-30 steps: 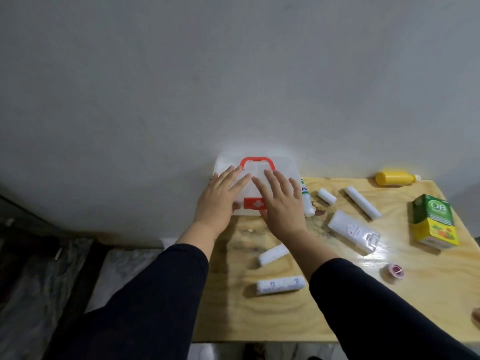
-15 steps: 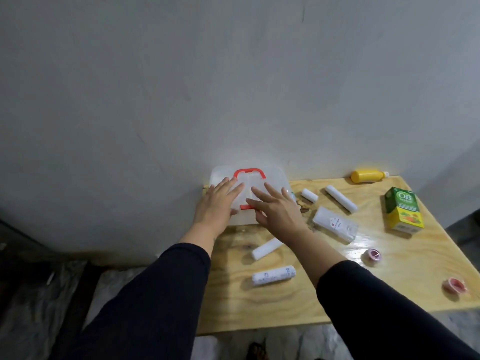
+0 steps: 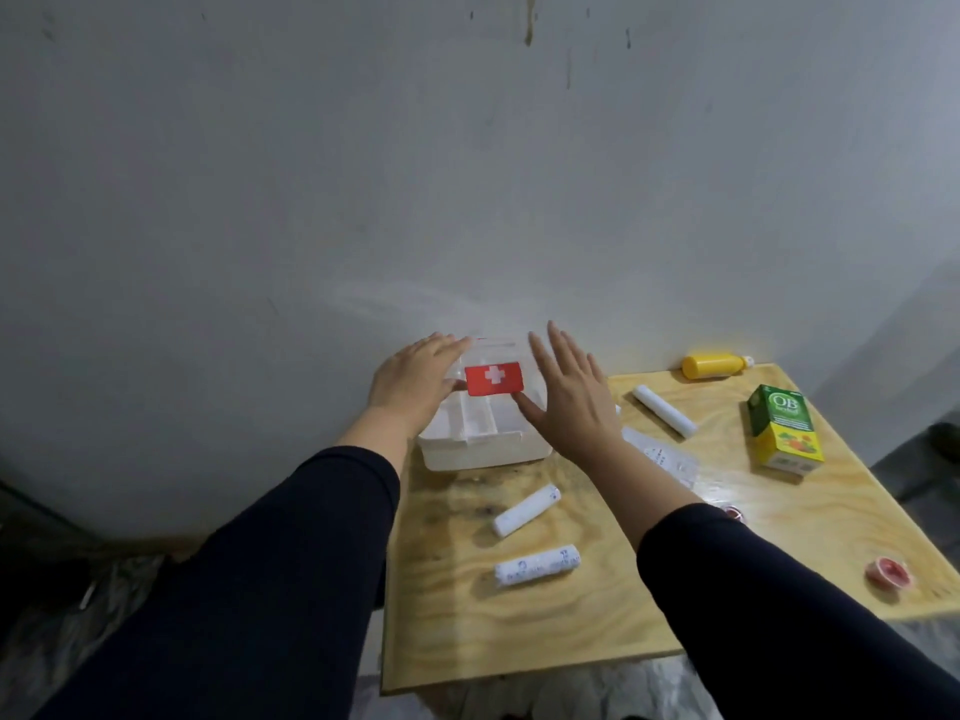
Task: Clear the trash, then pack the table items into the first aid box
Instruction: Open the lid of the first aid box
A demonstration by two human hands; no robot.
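Observation:
The white first aid box [image 3: 483, 452] stands at the table's back left corner against the wall. Its translucent lid [image 3: 498, 350] is tipped up, showing the red clasp with a white cross [image 3: 493, 379] and the divided tray inside. My left hand [image 3: 415, 381] grips the lid's left edge. My right hand [image 3: 569, 402] is at the lid's right side, fingers spread and upright, thumb touching just below the clasp. Three white bandage rolls [image 3: 527, 510] [image 3: 537, 565] [image 3: 665, 410] and a flat white packet [image 3: 662, 457] lie loose on the table.
On the wooden table [image 3: 519, 641] are a yellow bottle [image 3: 714, 365] lying at the back, a green and yellow carton [image 3: 784, 428] at the right, and two pink tape rolls [image 3: 889, 573] [image 3: 733, 511]. The grey wall is right behind the box. The floor lies left of the table.
The box lid, flat under both palms before, has swung up and the box now stands open. Both hands rose with it. The camera pulled back and tilted upward.

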